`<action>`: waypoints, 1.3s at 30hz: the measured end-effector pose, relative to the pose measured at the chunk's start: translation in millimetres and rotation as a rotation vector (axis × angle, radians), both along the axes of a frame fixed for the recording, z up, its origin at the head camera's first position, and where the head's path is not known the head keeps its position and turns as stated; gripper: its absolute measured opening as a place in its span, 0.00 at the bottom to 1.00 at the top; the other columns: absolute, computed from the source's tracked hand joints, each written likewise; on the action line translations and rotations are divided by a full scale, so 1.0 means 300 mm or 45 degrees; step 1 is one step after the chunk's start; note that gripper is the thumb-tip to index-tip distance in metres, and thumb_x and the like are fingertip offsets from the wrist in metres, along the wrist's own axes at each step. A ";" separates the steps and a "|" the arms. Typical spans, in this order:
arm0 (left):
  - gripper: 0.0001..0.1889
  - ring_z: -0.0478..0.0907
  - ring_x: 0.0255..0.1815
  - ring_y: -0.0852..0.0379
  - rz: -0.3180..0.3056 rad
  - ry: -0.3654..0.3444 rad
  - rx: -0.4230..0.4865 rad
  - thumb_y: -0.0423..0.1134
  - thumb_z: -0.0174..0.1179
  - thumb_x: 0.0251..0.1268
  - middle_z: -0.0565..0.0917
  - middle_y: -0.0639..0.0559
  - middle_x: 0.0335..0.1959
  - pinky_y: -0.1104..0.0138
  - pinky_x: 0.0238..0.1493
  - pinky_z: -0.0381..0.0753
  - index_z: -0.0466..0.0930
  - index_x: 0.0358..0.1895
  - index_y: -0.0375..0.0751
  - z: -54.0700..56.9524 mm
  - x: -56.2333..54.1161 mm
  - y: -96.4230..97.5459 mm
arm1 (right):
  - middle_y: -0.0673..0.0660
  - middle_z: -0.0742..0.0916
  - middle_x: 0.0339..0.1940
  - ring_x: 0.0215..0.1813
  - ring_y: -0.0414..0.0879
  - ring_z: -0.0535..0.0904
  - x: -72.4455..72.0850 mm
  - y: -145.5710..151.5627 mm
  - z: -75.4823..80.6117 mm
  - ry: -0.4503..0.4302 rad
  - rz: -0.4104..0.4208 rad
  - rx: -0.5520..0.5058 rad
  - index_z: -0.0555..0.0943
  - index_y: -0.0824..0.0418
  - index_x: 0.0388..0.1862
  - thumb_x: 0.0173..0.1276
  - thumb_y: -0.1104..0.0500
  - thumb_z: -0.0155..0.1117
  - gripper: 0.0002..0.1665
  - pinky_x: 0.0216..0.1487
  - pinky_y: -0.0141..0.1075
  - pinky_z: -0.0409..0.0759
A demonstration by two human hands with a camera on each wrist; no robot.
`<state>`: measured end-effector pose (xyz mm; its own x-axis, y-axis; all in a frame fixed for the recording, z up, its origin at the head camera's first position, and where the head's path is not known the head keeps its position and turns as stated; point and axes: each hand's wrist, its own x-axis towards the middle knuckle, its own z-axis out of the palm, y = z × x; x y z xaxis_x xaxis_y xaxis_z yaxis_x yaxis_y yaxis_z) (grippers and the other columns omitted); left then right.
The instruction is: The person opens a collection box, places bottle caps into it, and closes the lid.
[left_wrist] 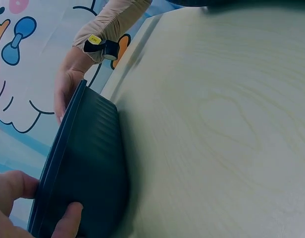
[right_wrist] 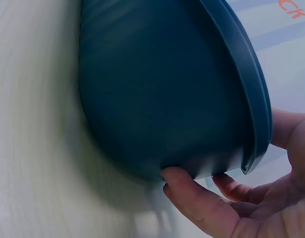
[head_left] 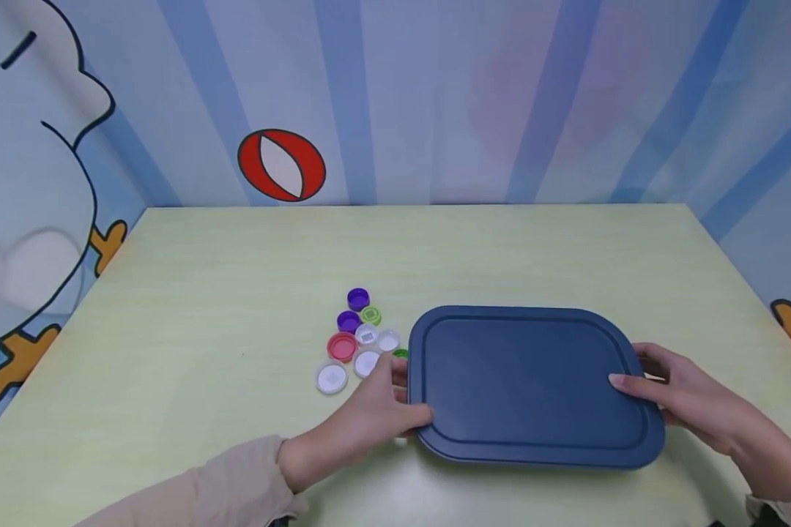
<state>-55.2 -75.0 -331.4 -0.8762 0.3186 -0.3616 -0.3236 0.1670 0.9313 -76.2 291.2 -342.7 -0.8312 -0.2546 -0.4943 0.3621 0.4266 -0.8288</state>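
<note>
A dark blue lidded storage box [head_left: 534,384] is held between both hands at the right of the head view. My left hand [head_left: 376,406] grips its left end, thumb on the lid's rim and fingers against the side. At the opposite end my right hand [head_left: 692,395] does the same, its thumb lying on the lid. In the right wrist view, fingertips [right_wrist: 184,191] press the ribbed box's wall [right_wrist: 157,89] below the rim. The box's shadow falls on the table close by; whether its base touches, I cannot tell.
Several bottle caps lie on the table just left of the box: purple caps [head_left: 358,298], a red cap [head_left: 342,347], white caps [head_left: 332,378] and a light green cap [head_left: 370,315]. Another green cap [head_left: 400,353] is partly hidden by the box. Printed walls enclose the pale tabletop [head_left: 237,293].
</note>
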 end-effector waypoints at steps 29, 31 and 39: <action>0.29 0.74 0.31 0.55 -0.032 0.130 -0.147 0.22 0.60 0.55 0.70 0.42 0.43 0.64 0.31 0.82 0.65 0.63 0.29 0.073 -0.035 -0.030 | 0.56 0.79 0.31 0.29 0.45 0.80 0.011 -0.037 0.079 0.305 -0.095 0.301 0.62 0.78 0.62 0.68 0.56 0.59 0.34 0.33 0.39 0.82; 0.28 0.74 0.31 0.55 -0.028 0.138 -0.149 0.22 0.60 0.55 0.70 0.42 0.43 0.64 0.30 0.82 0.66 0.62 0.29 0.077 -0.032 -0.037 | 0.55 0.79 0.30 0.29 0.44 0.80 0.008 -0.046 0.078 0.313 -0.091 0.298 0.62 0.78 0.62 0.68 0.57 0.59 0.33 0.33 0.38 0.82; 0.27 0.75 0.31 0.55 -0.062 0.158 -0.129 0.22 0.60 0.55 0.70 0.42 0.42 0.63 0.30 0.82 0.68 0.61 0.31 0.083 -0.038 -0.023 | 0.57 0.79 0.31 0.28 0.45 0.78 0.025 -0.033 0.092 0.346 -0.127 0.324 0.63 0.78 0.62 0.67 0.58 0.59 0.33 0.32 0.38 0.82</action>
